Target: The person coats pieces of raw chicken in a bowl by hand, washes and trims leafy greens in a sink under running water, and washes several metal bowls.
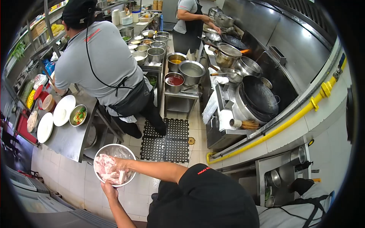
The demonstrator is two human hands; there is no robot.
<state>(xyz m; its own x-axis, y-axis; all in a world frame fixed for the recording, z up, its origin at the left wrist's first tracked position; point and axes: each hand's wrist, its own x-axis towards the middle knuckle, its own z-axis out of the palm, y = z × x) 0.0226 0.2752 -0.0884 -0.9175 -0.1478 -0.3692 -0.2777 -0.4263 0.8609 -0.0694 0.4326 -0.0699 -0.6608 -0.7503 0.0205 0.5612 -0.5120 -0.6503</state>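
Observation:
Pieces of raw, pale pink meat fill the left side of a round metal bowl, held above the tiled floor. My left hand grips the bowl at its lower rim, fingers partly tucked beneath it. From the right my right hand reaches inside the bowl and touches the meat. Its fingers are hidden among the pieces, so their closing does not show. Both arms are bare below the black sleeve.
A steel table carries white plates and a small bowl of chopped vegetables. A co-worker in grey stands there. A black rubber mat covers floor ahead. Woks sit on the range, where another person works.

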